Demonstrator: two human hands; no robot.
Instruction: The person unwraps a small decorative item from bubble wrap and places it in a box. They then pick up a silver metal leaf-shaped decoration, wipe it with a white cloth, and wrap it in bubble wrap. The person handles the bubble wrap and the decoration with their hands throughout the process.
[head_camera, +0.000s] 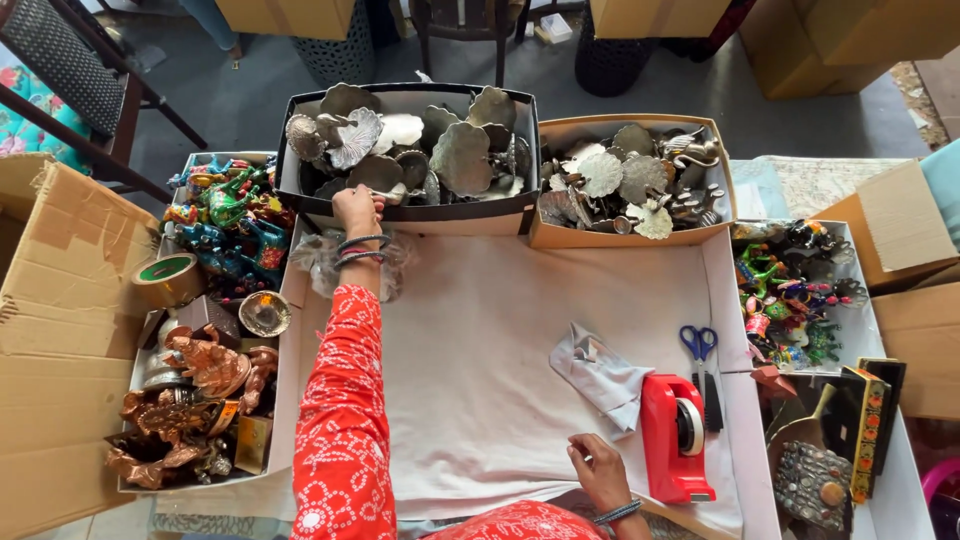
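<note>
1. White-clothed counter (480, 330), ringed by boxes of figurines.
2. Left hand (358, 210) reaches into the dark box (410, 215), fingers closing on a metal leaf dish (378, 172); pick-up step.
3. Right hand (598, 470) rests loosely curled at the near edge.
4. Lifting it next likely calls for a firm pinch.

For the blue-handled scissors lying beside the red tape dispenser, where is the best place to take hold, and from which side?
Probably by the blue handle loops, from above. The scissors lie flat on the white cloth, loops at the far end and blades pointing toward the person. The red tape dispenser crowds the blade end on its left, so the loops are the freer, blunter part.
</note>
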